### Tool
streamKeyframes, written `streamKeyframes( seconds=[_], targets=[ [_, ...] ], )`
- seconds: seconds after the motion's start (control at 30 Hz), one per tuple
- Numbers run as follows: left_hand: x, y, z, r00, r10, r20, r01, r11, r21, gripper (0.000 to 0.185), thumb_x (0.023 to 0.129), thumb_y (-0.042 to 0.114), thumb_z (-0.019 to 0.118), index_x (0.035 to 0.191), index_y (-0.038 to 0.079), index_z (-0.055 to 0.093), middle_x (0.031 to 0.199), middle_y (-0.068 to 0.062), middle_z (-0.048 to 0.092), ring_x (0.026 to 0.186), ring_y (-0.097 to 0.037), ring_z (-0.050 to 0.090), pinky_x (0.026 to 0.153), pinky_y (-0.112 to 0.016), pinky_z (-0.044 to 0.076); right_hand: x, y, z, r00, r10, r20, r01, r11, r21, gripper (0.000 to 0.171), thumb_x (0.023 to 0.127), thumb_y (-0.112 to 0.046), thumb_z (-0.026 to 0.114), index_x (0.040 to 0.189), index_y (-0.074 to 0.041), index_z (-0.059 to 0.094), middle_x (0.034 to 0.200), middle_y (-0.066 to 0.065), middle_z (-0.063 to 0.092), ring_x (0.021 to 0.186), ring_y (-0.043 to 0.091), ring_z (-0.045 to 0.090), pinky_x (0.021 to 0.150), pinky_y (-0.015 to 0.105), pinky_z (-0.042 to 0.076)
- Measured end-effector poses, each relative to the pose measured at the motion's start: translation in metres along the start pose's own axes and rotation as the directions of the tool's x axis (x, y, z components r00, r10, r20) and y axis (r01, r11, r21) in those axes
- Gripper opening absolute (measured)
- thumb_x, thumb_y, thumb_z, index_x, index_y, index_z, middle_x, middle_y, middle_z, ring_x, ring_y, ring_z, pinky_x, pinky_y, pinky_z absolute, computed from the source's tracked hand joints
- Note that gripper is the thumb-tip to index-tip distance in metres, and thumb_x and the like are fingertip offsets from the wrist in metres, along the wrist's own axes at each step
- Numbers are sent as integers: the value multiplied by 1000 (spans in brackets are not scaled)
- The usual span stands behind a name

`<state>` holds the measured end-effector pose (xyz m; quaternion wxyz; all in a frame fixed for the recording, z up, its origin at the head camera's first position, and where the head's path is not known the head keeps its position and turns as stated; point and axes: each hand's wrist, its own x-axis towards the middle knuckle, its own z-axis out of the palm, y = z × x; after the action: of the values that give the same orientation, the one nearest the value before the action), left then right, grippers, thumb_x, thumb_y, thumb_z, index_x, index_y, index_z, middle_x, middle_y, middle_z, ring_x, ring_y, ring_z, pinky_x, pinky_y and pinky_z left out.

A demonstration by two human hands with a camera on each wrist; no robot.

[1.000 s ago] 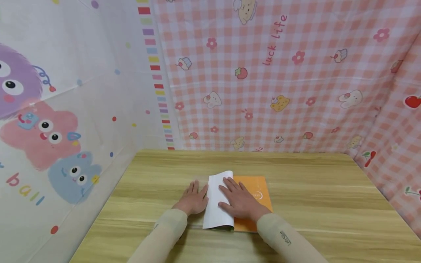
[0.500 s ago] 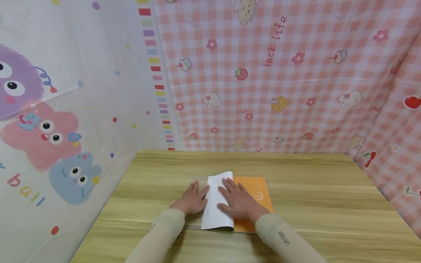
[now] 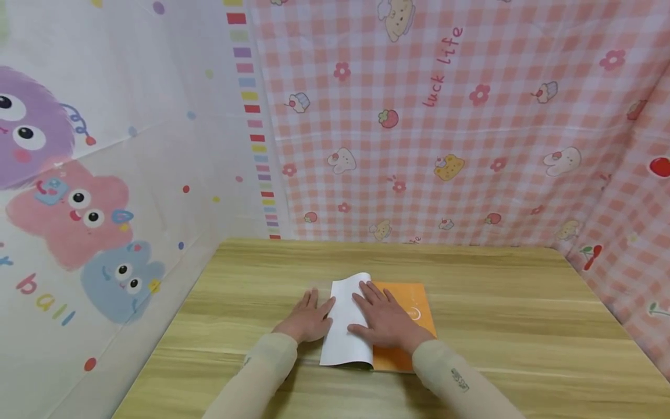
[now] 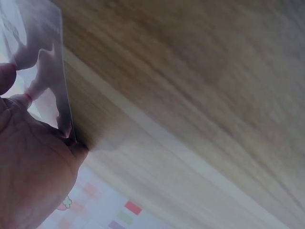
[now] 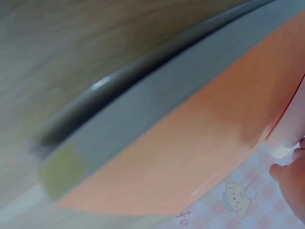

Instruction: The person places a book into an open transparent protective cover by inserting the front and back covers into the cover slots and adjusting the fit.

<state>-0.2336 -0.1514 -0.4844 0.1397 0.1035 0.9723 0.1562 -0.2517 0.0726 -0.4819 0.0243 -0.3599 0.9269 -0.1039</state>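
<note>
Both arms wear pale cream long sleeves; the right sleeve [image 3: 460, 381] bears small dark lettering.

Head view: bright, even, soft light; faint shadows under the sleeves on the counter [image 3: 497, 326]; straight lines bow at the edges. Both wrist views: dimmer, heavily blurred at close range, with a small glare streak.

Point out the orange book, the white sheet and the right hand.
orange book [image 3: 416, 302], head view, bare cover.
white sheet [image 3: 342, 340], head view, lower half.
right hand [image 3: 386, 323], head view, back of hand.
</note>
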Motion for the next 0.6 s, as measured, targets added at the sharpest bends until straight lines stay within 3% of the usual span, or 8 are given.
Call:
streamKeyframes(
  seconds=[0.27,0.6],
  targets=[
    [-2,3,-5,1000,9,9,-9,1000,-9,53,104,30,41,156,15,35,160,-31,9,148,-44,7,118,-52,14,-1,4,0,1000,16,20,-16,1000,11,79,98,-60,44,154,-5,34,163,18,19,149,33,17,115,58,21],
    [-1,4,-4,1000,0,19,0,1000,-11,54,105,31,39,156,15,33,160,-30,8,148,-44,6,119,-51,13,0,2,8,1000,17,25,-16,999,-50,79,98,-61,43,155,-6,33,163,17,18,149,35,15,114,59,21]
  ],
)
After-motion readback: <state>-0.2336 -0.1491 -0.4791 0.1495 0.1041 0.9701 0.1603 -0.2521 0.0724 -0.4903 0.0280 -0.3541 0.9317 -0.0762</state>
